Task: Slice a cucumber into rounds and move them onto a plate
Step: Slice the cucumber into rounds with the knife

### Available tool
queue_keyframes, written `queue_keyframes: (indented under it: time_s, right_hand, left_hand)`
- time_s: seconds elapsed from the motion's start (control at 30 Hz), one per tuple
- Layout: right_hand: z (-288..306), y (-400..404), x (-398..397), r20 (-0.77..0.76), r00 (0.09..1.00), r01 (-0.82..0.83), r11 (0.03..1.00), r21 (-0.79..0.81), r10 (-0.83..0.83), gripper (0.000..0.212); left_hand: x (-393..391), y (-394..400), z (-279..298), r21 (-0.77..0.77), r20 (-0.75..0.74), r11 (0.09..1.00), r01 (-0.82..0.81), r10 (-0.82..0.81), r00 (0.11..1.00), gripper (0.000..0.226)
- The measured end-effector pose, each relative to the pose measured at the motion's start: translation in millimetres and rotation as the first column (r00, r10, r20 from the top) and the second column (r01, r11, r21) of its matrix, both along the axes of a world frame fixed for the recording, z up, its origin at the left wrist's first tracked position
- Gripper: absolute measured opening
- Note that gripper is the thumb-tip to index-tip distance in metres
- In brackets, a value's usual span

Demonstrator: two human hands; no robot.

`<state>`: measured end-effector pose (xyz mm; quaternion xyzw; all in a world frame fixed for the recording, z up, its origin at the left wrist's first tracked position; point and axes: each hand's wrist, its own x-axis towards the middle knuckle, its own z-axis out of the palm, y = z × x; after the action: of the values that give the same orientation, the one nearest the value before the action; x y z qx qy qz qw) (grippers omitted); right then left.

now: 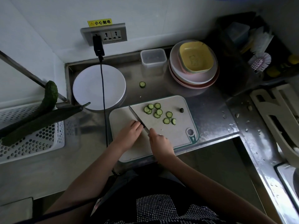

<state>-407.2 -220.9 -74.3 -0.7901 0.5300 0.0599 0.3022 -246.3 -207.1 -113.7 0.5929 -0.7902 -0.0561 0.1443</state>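
Several cucumber rounds (157, 112) lie on the white cutting board (178, 125). One stray round (142, 84) sits on the steel counter behind the board. A small dark cucumber end (181, 110) rests near the board's right side. My left hand (131, 131) is curled over a short cucumber piece, which is mostly hidden, with the knife blade (135, 116) right beside its fingers. My right hand (157, 139) grips the knife handle. A white plate (90, 88) stands empty to the left behind the board.
Two whole cucumbers (43, 117) lie on a white perforated basket (32, 143) at the left. A black cable (103, 94) hangs from the wall socket across the plate. A clear plastic container (153, 57) and stacked plates with a yellow dish (194, 62) stand behind.
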Motion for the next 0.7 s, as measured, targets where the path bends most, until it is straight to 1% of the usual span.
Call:
queue_keyframes:
  time_s: [0.07, 0.1, 0.37, 0.47, 0.5, 0.57, 0.6, 0.7]
  right_hand:
    - [-3, 0, -2, -0.033, 0.999, -0.005, 1.000, 0.028, 0.006, 0.006]
    - [-5, 0, -3, -0.046, 0.999, -0.010, 1.000, 0.028, 0.012, 0.006]
    - [-3, -1, -4, -0.068, 0.997, -0.018, 0.999, 0.040, 0.021, 0.010]
    - [-3, -4, -8, -0.117, 0.991, -0.063, 0.998, -0.001, 0.062, 0.017]
    - [-3, -5, -9, -0.117, 0.992, -0.050, 0.999, -0.018, 0.047, 0.015]
    - [1, -8, -12, -0.074, 0.997, 0.027, 0.999, -0.032, -0.029, 0.009]
    - [3, -9, -13, -0.050, 0.997, 0.062, 0.997, -0.040, -0.064, 0.013]
    - [6, -4, -12, 0.009, 0.998, 0.055, 0.996, -0.066, -0.055, 0.015]
  left_hand:
    - [-1, 0, -1, -0.004, 0.003, 1.000, 0.002, -0.002, 1.000, 0.041]
    - [-1, 1, -2, -0.005, 0.000, 1.000, 0.003, -0.003, 1.000, 0.040]
    - [2, 2, -6, 0.024, 0.002, 1.000, -0.006, 0.006, 1.000, 0.042]
    - [5, 8, -6, 0.020, -0.011, 1.000, -0.001, 0.001, 1.000, 0.045]
    - [5, 10, -5, 0.012, -0.004, 1.000, -0.001, 0.001, 1.000, 0.045]
    - [7, 11, -6, 0.007, 0.001, 1.000, 0.002, -0.002, 1.000, 0.046]
    - [7, 11, -6, 0.009, 0.000, 1.000, 0.002, -0.002, 1.000, 0.046]
    - [6, 11, -5, 0.020, 0.005, 1.000, -0.012, 0.012, 1.000, 0.046]
